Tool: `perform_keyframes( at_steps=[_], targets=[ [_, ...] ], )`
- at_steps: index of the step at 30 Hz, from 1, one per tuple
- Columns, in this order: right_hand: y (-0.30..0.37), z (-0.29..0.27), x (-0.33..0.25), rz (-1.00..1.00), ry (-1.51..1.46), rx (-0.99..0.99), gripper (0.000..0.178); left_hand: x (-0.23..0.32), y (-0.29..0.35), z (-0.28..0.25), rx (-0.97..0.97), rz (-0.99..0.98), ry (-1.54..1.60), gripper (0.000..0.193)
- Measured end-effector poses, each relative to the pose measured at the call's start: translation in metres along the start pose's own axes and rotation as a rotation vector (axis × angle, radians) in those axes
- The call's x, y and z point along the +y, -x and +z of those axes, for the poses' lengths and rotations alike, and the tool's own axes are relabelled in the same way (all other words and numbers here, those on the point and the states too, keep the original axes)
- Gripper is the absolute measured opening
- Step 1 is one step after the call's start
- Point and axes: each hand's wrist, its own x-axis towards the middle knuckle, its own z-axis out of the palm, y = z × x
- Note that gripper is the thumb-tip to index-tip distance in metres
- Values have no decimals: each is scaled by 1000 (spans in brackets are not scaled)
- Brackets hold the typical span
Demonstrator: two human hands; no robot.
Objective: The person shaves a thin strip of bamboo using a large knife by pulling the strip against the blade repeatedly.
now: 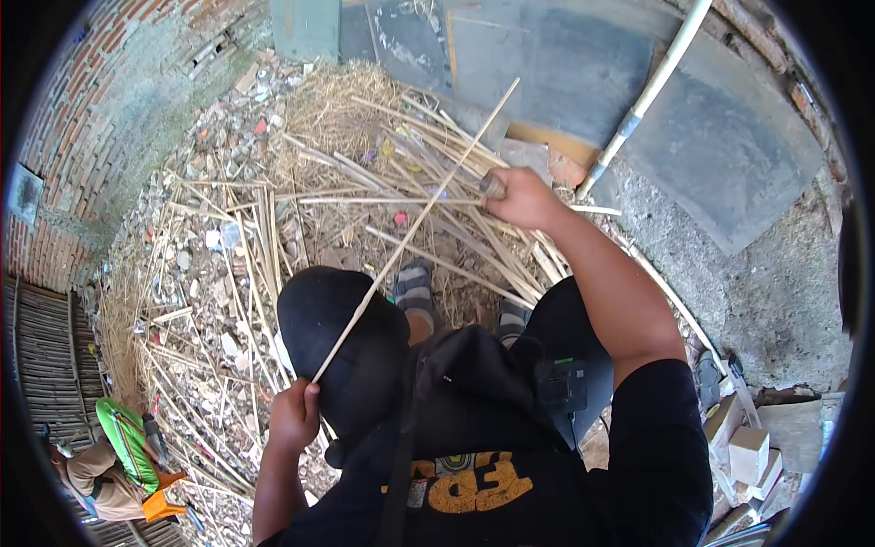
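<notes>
My left hand (293, 415), at the lower left, is closed on the near end of a long, thin bamboo strip (372, 294). The strip slants up and away to the right, over my dark-clothed left knee (305, 314). My right hand (526, 199), farther out on the right, is wrapped round a short, thick wooden handle (493, 187). Only the handle's rounded end shows; what it belongs to is hidden by the hand. The strip passes to the left of this hand, seemingly apart from it. Between my feet and the right hand lie several loose bamboo strips (456, 260).
Rubble and dry straw (333, 100) cover the ground ahead. A pale pole (652, 87) leans at the upper right by dark flat boards (583, 73). A brick wall (82, 137) curves along the left. Another person (96, 474) sits at the lower left; white blocks (749, 456) lie right.
</notes>
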Motion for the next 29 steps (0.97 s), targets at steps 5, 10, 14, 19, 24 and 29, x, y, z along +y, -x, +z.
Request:
perform_keyframes(
  at_steps=[5, 10, 14, 19, 24, 29],
  targets=[
    [11, 10, -50, -174, 231, -255, 23, -2, 11, 7, 103, 23, -45, 36],
    [-3, -5, -4, -7, 50, -93, 24, 2, 4, 5, 58, 18, -20, 38],
    [5, 8, -24, -89, 163, -176, 27, -3, 6, 1, 22, 20, 16, 39],
    [-3, -5, 10, 54, 42, -86, 29, -2, 0, 2, 16, 22, 29, 41],
    [11, 8, -38, -118, 295, -215, 33, -6, 8, 4, 57, 38, 10, 40],
    [-7, -15, 22, 184, 176, -145, 25, -7, 0, 13, 94, 21, -29, 37]
  ],
)
